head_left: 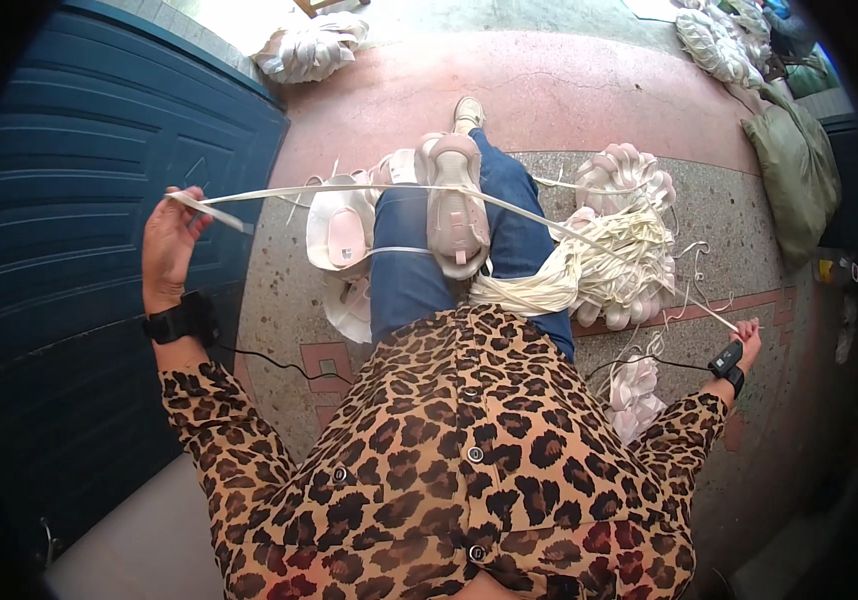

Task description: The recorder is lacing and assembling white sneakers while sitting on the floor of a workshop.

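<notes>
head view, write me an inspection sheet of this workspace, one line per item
Surface: lap in blue jeans, above a speckled floor
Job's things: pale pink sneaker at the lap; heaped cream laces at the right, partly over the right thigh; a strand stretches across above the sneaker
Clutter: white shoe with pink insole at the left, cluster of pink-and-white shoes at the right
Hands: left hand and right hand spread wide, each pinching lace; whether it is one strand is unclear
Cables: black cable near each wrist device
Surroundings: blue panelled door left, olive sack right
</notes>
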The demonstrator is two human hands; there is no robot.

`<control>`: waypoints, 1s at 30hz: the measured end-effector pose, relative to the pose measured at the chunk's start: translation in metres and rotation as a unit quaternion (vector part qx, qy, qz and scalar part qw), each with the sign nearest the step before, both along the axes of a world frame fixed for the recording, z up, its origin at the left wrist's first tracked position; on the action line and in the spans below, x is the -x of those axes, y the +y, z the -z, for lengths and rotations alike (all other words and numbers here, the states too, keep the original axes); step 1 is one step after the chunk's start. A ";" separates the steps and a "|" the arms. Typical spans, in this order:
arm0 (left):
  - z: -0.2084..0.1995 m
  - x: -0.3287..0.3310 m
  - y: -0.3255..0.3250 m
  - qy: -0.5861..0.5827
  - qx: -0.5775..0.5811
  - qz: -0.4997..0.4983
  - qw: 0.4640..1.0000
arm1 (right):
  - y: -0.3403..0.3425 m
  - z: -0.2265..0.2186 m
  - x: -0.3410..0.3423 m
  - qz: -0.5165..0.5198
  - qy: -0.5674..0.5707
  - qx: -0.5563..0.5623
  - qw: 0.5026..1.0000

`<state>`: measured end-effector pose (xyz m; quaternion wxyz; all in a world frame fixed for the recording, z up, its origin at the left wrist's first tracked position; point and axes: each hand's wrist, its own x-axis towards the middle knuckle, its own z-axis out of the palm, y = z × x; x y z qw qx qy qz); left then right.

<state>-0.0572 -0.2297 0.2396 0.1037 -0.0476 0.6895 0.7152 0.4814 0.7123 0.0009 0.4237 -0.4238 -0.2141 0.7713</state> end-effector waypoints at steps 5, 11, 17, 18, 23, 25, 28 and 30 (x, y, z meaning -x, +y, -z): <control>-0.039 0.021 -0.036 0.095 -0.158 0.026 0.982 | -0.006 -0.041 0.050 -0.192 0.063 -0.073 0.977; -0.092 0.069 -0.099 0.123 -0.278 0.071 0.950 | -0.169 -0.016 0.231 -0.356 -0.260 -0.221 0.870; 0.006 0.068 -0.036 -0.020 -0.048 -0.113 0.992 | -0.385 -0.030 0.346 -0.616 -0.172 -0.521 0.566; 0.023 0.063 -0.029 -0.054 -0.027 -0.104 0.993 | -0.411 -0.028 0.357 -0.621 -0.148 -0.554 0.535; 0.109 0.014 0.074 -0.164 0.208 0.027 0.964 | -0.470 -0.007 0.401 -0.552 -0.213 -0.656 0.468; 0.136 -0.020 0.136 -0.222 0.196 0.111 0.949 | -0.471 0.004 0.410 -0.518 -0.239 -0.678 0.464; 0.166 -0.066 0.201 -0.231 0.100 0.202 0.947 | -0.474 0.004 0.416 -0.501 -0.269 -0.692 0.445; 0.185 -0.077 0.230 -0.212 0.061 0.202 0.954 | -0.476 0.002 0.421 -0.493 -0.282 -0.705 0.425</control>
